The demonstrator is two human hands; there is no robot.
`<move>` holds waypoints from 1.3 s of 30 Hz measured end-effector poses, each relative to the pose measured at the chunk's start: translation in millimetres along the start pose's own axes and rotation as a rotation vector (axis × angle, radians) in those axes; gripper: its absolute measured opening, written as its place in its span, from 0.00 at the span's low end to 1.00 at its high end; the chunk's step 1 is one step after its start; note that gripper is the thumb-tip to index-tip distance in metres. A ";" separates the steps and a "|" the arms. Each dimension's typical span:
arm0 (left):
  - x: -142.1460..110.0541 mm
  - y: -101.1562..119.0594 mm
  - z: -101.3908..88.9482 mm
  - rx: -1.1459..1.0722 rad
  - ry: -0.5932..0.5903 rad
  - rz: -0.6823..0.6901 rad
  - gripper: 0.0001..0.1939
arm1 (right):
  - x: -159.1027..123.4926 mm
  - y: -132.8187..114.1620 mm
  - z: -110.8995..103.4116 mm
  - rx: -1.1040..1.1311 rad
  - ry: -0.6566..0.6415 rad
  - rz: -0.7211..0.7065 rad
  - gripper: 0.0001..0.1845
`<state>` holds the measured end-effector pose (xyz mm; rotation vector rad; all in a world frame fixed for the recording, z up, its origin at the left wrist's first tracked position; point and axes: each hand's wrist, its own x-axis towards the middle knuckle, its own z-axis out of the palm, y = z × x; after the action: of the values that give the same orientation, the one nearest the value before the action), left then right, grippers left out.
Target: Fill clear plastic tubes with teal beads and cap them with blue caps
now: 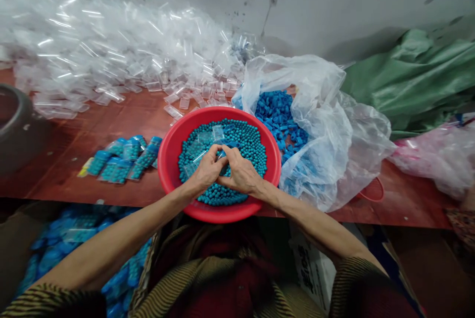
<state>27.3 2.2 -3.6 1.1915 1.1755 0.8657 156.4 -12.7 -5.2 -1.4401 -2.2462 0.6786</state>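
Observation:
A red plastic basin (pixel 273 169) stands at the table's front edge, holding a mass of teal beads (pixel 248 135). Over its middle, my left hand (pixel 208 167) and my right hand (pixel 239 172) meet, thumbs and fingertips pinched together. Between them is a small clear plastic box, mostly covered by the fingers; a bit of blue shows by the fingertips. Several clear boxes (pixel 218 133) lie on the beads just beyond and left of my hands. Left of the basin rests a group of bead-filled boxes with blue caps (pixel 116 169).
Heaped clear boxes (pixel 122 46) line the wall at the back left. A plastic bag (pixel 322 110) with blue caps (pixel 276 110) spills open right of the basin. A grey round container (pixel 22 130) is at far left, green sheeting (pixel 415 80) at right. Below, a carton holds filled boxes (pixel 63 244).

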 end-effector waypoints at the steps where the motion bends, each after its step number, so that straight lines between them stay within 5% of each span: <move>1: 0.2 1.3 -3.7 0.000 -0.026 0.001 0.13 | 0.6 2.2 -1.0 0.071 -0.020 -0.018 0.44; 4: -2.8 9.3 -18.4 -0.045 -0.157 -0.042 0.22 | 0.3 13.3 -3.2 0.307 -0.030 -0.031 0.53; 7: -8.0 22.9 -40.3 -0.044 -0.175 -0.040 0.24 | -2.4 26.7 -3.9 0.381 -0.007 0.023 0.49; 12: -5.3 37.0 -100.1 0.262 0.220 0.179 0.16 | -5.5 36.0 -3.2 0.261 -0.066 0.023 0.25; 16: 1.6 29.1 -143.2 0.690 0.533 0.142 0.25 | -3.9 33.7 -2.4 0.123 -0.173 -0.079 0.19; 20: 0.0 20.5 -143.2 0.987 0.624 0.257 0.26 | 4.9 26.1 -5.9 -0.073 -0.256 -0.124 0.17; 23: -2.5 21.1 -124.0 1.017 0.470 0.388 0.18 | 20.9 11.3 -5.9 -0.254 -0.310 -0.176 0.15; 27: -2.1 28.4 -115.5 0.841 0.366 0.347 0.15 | 48.7 -8.3 5.7 -0.430 -0.326 -0.337 0.15; 35: -13.8 29.6 -185.0 0.429 0.783 0.255 0.12 | 71.1 4.2 36.6 -0.437 -0.490 -0.274 0.14; 39: -33.6 21.8 -180.6 0.451 0.816 0.258 0.12 | 65.2 17.1 38.7 -0.259 -0.493 -0.144 0.09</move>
<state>-154.0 15.5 30.7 1.4158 1.9785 1.4040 121.3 45.8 -42.6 -1.3097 -2.8778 0.7855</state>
